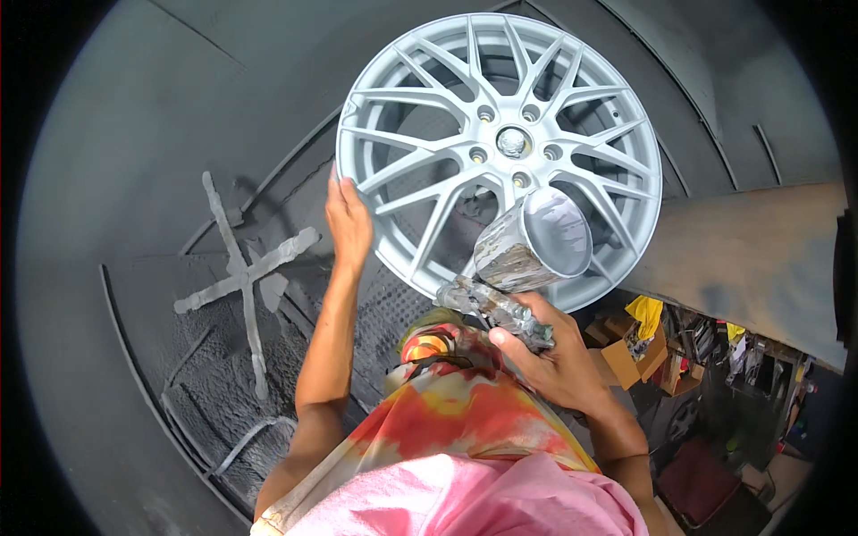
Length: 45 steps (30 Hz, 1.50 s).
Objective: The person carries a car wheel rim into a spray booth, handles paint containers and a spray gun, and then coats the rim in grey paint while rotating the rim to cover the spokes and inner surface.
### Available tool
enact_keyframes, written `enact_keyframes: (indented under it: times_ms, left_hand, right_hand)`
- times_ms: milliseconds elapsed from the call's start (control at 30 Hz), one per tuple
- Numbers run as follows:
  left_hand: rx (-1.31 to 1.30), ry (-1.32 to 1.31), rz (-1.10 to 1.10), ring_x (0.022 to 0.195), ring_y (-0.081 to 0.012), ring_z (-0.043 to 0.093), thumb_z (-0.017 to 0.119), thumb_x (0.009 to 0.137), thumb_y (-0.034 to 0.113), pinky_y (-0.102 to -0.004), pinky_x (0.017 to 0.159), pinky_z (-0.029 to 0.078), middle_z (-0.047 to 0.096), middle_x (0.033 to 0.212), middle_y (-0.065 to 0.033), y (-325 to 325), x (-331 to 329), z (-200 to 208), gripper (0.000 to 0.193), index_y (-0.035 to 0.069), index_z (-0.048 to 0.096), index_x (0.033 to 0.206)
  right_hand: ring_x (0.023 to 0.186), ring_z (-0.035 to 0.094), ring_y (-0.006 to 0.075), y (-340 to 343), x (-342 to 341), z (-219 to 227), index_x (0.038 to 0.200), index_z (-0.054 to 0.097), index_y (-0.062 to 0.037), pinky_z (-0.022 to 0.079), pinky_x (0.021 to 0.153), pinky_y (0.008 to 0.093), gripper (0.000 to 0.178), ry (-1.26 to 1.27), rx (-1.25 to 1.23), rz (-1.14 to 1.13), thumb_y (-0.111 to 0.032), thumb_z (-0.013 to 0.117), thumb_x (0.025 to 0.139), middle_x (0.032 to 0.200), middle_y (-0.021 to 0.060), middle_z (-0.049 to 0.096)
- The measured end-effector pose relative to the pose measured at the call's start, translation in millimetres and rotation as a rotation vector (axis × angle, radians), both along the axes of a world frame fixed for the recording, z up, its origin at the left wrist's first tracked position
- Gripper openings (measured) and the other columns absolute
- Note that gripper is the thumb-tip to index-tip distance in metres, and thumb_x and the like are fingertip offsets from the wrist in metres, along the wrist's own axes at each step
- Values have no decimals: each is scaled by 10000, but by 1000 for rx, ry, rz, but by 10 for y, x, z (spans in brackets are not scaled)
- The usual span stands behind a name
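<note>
A white multi-spoke alloy wheel (pixel 438 140) stands before me, its face toward me. My left hand (pixel 349 223) grips its left edge, fingers along the outer rim and partly hidden behind it. In my right hand (pixel 567 368) is a paint spray gun (pixel 493 306), held low in front of the wheel, fingers wrapped round its body. The gun's metal paint cup (pixel 506 254) is streaked with white and grey paint. It tilts to the right and hides some lower spokes. What holds the wheel up is hidden.
A paint-crusted cross-shaped stand (pixel 246 279) is at the left. Grey, paint-covered sheeting and walls surround the wheel. To the lower right are an open cardboard box (pixel 633 361), a yellow cloth (pixel 644 314), cluttered shelves and a dark red seat (pixel 699 482).
</note>
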State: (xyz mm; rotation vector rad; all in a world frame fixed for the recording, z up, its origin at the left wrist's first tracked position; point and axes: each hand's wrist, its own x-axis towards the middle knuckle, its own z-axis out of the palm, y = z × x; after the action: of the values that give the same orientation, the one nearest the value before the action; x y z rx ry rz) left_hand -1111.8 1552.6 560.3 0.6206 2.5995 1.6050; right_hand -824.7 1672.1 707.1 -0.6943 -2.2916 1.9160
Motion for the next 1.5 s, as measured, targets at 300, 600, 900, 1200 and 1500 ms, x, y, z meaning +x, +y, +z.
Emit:
enact_keyframes:
  times_ms: [300,600,900,1200,1500]
  left_hand:
    - [-135,-199,-141,1166,-368,625,500,1014,155,-406,971,469,629,1234,-295,-559,1120,362,359,-71,563,1285]
    - [-178,366,-226,1029,-297,657,626,911,21,-376,888,508,689,1070,-141,-596,728,602,110,-4,700,989]
    - [-239,301,-960,1053,-311,575,650,830,39,-422,908,470,645,1129,-117,-446,1120,668,229,42,695,1054]
    - [-293,459,-465,1160,-349,532,638,901,62,-439,998,437,602,1242,-155,-419,421,790,211,8,674,1102]
    - [-598,469,-657,1137,-359,505,661,899,137,-456,966,461,619,1176,-109,-422,902,855,146,47,696,1008]
  right_hand:
    - [834,616,207,-57,-279,-49,1206,579,14,489,765,336,300,63,-38,-3,-108,649,941,978,147,657]
    - [958,657,361,-53,-269,-75,1207,571,22,497,835,386,329,110,74,50,-101,676,921,1058,225,652]
    - [851,638,189,-79,200,133,1239,572,30,518,788,343,365,-156,-65,-118,-163,673,946,1041,172,669]
    - [840,620,150,-154,335,-61,1194,585,31,508,774,325,337,-63,-51,-212,-168,682,940,946,137,685]
    - [889,628,169,-171,178,45,1199,590,23,497,814,315,326,-42,-66,-116,-147,675,934,1005,152,684]
